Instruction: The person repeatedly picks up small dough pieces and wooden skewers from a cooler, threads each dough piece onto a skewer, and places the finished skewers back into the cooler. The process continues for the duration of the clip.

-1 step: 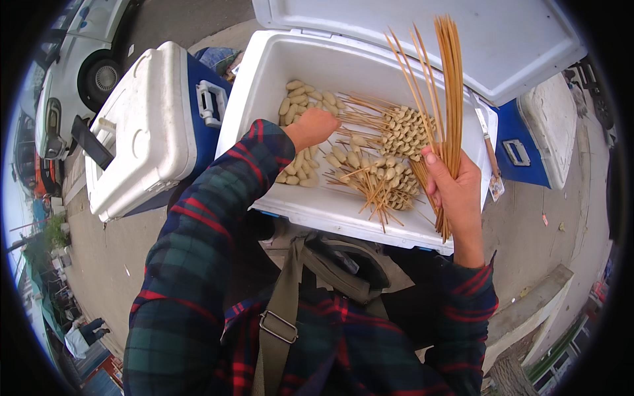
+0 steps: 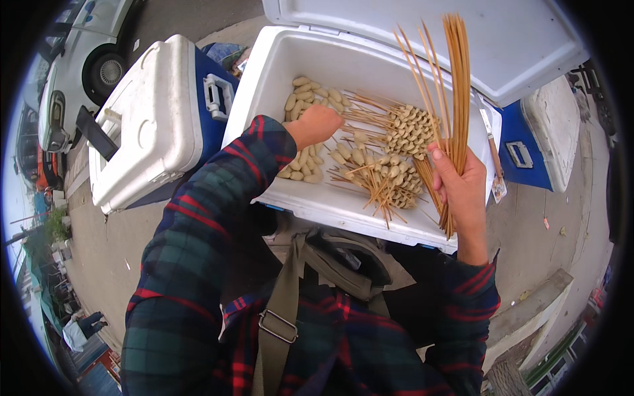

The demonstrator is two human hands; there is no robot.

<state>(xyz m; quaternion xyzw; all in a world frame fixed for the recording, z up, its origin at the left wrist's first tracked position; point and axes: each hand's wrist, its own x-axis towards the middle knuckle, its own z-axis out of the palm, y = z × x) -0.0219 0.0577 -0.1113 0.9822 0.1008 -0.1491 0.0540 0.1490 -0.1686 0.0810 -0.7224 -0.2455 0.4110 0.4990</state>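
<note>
— Nothing has visibly moved between the earlier frame and this one; both hands sit where they were. What does the left hand (image 2: pixel 317 124) do?

— It reaches down into the open white cooler (image 2: pixel 277 79), fingers curled over a loose heap of pale oval dumplings (image 2: pixel 300 99). Whether it has pinched one is hard to tell, since the knuckles hide the fingertips.

— And the right hand (image 2: pixel 462 188)?

— It is closed around a bundle of bare bamboo skewers (image 2: pixel 456 72), held upright and fanning out above the cooler's right side.

— What else lies inside?

— Filled skewers (image 2: pixel 396 155), threaded with the same dumplings, lie in crossed piles between the two hands, on the cooler floor.

— Around it?

— The cooler's lid (image 2: pixel 475 33) stands open behind. A second, closed white and blue cooler (image 2: pixel 152 119) sits just to the left on the pavement, and a white car (image 2: pixel 86 59) is parked beyond it.
</note>
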